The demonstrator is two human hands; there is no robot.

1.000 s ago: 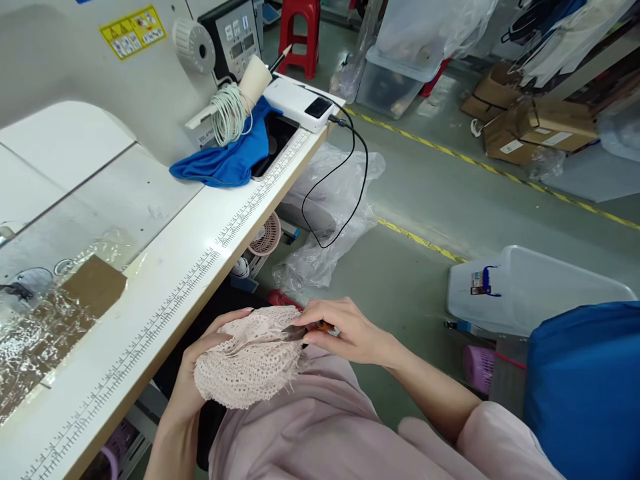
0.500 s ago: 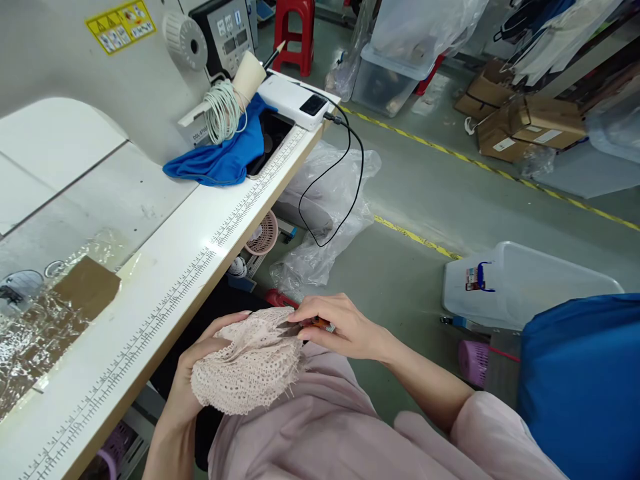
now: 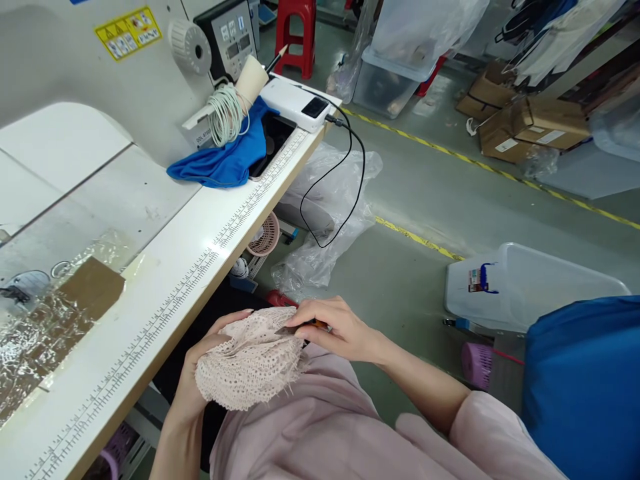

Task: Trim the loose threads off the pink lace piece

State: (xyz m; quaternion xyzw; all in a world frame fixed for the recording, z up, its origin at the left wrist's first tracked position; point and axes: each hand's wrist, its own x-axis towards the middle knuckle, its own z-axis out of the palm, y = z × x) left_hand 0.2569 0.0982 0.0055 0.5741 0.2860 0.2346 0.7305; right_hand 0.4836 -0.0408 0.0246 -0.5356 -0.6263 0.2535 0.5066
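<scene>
A bunched piece of pale pink lace fabric (image 3: 250,363) rests in my lap, below the table's front edge. My left hand (image 3: 197,363) cups it from the left, fingers curled round its edge. My right hand (image 3: 335,330) is closed on small thread snips (image 3: 300,328) with an orange handle. Their metal blades lie against the top of the lace.
A white sewing table (image 3: 165,280) with a printed ruler edge runs along the left, a sewing machine (image 3: 100,60) behind it. A blue cloth (image 3: 225,160), a cord coil (image 3: 225,113) and a power bank (image 3: 300,103) sit at its far end. Plastic bins (image 3: 525,287), bags and cardboard boxes (image 3: 530,127) stand on the floor.
My right hand and the snips have shifted slightly left along the top of the lace. My left hand keeps its hold on the fabric.
</scene>
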